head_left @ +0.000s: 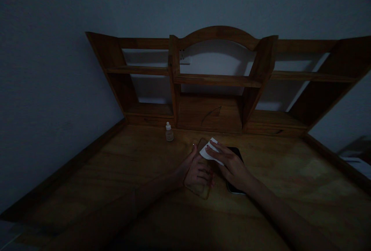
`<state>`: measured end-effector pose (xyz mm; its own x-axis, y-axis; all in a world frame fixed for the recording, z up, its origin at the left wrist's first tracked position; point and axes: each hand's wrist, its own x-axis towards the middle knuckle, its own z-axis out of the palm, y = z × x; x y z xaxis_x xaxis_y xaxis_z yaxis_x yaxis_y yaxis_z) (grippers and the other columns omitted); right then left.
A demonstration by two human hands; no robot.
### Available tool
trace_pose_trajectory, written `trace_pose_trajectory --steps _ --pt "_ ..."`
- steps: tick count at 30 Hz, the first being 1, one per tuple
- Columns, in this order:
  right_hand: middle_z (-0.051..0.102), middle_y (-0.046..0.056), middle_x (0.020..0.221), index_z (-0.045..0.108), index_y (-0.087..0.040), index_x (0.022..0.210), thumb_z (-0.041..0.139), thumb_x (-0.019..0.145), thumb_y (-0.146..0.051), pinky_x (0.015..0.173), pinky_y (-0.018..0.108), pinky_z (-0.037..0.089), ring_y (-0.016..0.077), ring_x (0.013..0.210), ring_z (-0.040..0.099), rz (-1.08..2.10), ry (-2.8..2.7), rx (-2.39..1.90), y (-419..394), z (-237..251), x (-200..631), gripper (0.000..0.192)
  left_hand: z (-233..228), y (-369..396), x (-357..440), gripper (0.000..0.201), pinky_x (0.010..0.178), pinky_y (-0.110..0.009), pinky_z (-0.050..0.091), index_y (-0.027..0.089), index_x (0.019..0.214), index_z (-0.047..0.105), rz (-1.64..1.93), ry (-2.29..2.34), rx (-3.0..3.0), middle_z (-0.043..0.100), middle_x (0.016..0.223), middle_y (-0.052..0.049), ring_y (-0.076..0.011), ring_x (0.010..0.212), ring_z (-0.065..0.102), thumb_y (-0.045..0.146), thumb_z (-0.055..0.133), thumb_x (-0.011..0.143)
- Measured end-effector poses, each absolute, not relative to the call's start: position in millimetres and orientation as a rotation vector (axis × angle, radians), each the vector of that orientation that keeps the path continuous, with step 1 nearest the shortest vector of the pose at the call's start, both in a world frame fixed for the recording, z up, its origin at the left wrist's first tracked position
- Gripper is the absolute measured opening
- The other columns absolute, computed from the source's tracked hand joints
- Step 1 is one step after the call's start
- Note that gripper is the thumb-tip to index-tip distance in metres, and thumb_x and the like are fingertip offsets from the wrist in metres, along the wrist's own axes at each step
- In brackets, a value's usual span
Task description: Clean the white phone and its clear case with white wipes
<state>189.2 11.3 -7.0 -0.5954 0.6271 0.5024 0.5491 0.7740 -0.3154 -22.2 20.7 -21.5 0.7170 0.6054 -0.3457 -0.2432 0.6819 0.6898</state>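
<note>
A clear phone case (pixel 205 193) is at the middle of the desk, with my left hand (pixel 198 170) gripping it. The left thumb lies along the case's left edge and the other fingers reach across it; I cannot tell whether they are over or behind the clear back. My right hand (pixel 232 166) pinches a folded white tissue (pixel 213 150) and presses it against the upper part of the case. Partly hidden under the right hand and wrist lies a dark phone (pixel 238 153) on the wood. The scene is dim.
A small dropper bottle (pixel 169 133) with a white top stands left of the case. Behind the wooden desk (pixel 121 166) rises a shelf unit (pixel 210 81) with drawers. A thin dark curved object (pixel 211 115) lies in its middle compartment. Walls stand behind and at the left.
</note>
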Motion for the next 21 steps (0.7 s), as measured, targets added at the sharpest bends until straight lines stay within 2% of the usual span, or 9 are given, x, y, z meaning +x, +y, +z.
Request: trace_pose_trajectory --steps 4,9,14,16,19,21 --pt "0.048 0.009 0.150 0.043 -0.025 0.148 0.046 0.092 -0.007 0.115 0.056 0.036 0.0259 0.146 0.033 0.163 -2.391 -0.810 7.9 -4.3 185.9 0.058 -22.8 21.3 -22.3 0.096 0.082 -0.045 0.048 0.007 0.106 0.059 0.517 0.599 0.669 0.066 0.087 -0.017 -0.0283 0.077 0.066 0.089 0.018 0.077" --pt "0.049 0.008 0.149 0.043 -0.026 0.148 0.046 0.093 -0.010 0.114 0.060 0.036 0.0270 0.144 0.036 0.164 -2.393 -0.744 6.3 -3.2 184.9 0.057 -23.4 21.7 -21.6 0.104 0.087 -0.043 0.046 0.004 0.096 0.063 0.490 0.633 0.693 0.066 0.089 -0.022 -0.0287 0.081 0.065 0.090 0.009 0.075" --pt "0.052 0.010 0.146 0.049 -0.026 0.143 0.047 0.095 -0.015 0.111 0.056 0.041 0.0263 0.139 0.045 0.146 -2.336 -0.685 4.5 -1.4 186.7 0.049 -21.2 19.3 -18.6 0.104 0.083 -0.044 0.048 0.003 0.117 0.056 0.543 0.619 0.707 0.066 0.086 -0.018 -0.0287 0.077 0.066 0.087 0.007 0.078" --pt "0.057 0.011 0.142 0.053 -0.025 0.139 0.048 0.095 -0.017 0.107 0.053 0.047 0.0258 0.133 0.052 0.116 -2.280 -0.650 1.8 0.3 187.4 0.046 -22.6 18.7 -17.8 0.099 0.078 -0.044 0.049 0.007 0.129 0.048 0.560 0.590 0.723 0.066 0.083 -0.014 -0.0269 0.071 0.065 0.084 0.007 0.081" --pt "0.066 0.010 0.129 0.058 -0.025 0.133 0.051 0.092 -0.017 0.099 0.050 0.053 0.0261 0.120 0.062 0.064 -2.190 -0.601 -4.6 2.1 188.8 0.042 -26.5 17.6 -17.0 0.086 0.074 -0.044 0.050 0.019 0.142 0.034 0.573 0.546 0.817 0.066 0.085 -0.010 -0.0258 0.069 0.066 0.080 0.010 0.086" --pt "0.070 0.008 0.122 0.062 -0.025 0.129 0.050 0.092 -0.016 0.096 0.049 0.054 0.0262 0.115 0.064 0.096 -2.118 -0.608 -10.0 2.1 189.2 0.039 -28.3 16.2 -16.8 0.088 0.073 -0.044 0.050 0.017 0.142 0.036 0.566 0.542 0.882 0.066 0.086 -0.012 -0.0271 0.070 0.067 0.080 0.011 0.086"
